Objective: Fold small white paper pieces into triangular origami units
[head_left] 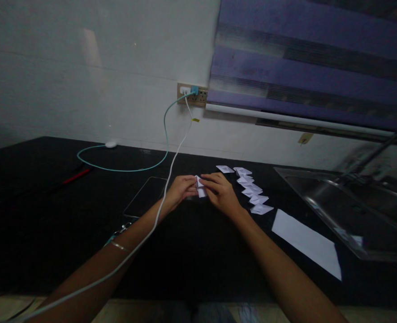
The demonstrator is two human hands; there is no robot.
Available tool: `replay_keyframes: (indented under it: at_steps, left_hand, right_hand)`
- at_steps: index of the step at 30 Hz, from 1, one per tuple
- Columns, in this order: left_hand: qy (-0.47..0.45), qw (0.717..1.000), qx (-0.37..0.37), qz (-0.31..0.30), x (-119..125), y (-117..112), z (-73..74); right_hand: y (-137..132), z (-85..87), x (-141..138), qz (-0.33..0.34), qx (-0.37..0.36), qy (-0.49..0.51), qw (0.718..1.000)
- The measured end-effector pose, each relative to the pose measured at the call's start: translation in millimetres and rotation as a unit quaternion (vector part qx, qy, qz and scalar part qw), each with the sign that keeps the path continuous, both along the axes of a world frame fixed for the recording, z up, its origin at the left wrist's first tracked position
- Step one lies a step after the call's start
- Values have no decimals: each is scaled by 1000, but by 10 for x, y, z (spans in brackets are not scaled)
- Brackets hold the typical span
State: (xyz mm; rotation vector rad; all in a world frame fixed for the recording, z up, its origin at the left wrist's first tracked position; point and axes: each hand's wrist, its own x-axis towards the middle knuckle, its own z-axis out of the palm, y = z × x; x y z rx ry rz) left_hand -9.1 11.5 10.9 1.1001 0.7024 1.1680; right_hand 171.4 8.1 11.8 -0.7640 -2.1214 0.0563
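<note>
A small folded piece of white paper (201,190) is held up between my two hands over the black counter. My left hand (182,187) pinches its left edge, fingers closed. On its right side my right hand (219,189) grips it, with fingertips pressed on the upper fold. Part of the paper is hidden behind the fingers. Just right of my right hand lie several folded white paper pieces (252,190), pointed at the ends and set in a slanting row. Nearer to me on the right is a flat white paper sheet (306,242).
A phone (144,197) lies left of my hands. A white cable (171,163) runs from the wall socket (200,96) across my left arm. A teal cable (124,170) loops on the counter (198,260). At right is a metal sink (319,197).
</note>
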Motion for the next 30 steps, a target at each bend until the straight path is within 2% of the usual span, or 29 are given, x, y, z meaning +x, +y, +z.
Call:
replay_keyframes:
  at_steps: [5,11,15,23,30]
  left_hand:
    - [-9,1000,-19,20,-51,22,2]
    - [33,999,0,-1,-83,39,32]
    - [51,999,-4,18,-66,12,53]
    - [24,999,-35,20,-69,27,5]
    - [17,1000,-5,-5,-59,47,-8]
  right_hand:
    - [-22,55,11,19,6,-37,999]
    - [-73,46,-58,1,-27,34,999]
    - [-52,7,-42,3,-21,46,999]
    - [-32,31,-12,67,15,-35,997]
    - [-35,43,-20,43,26,-70,996]
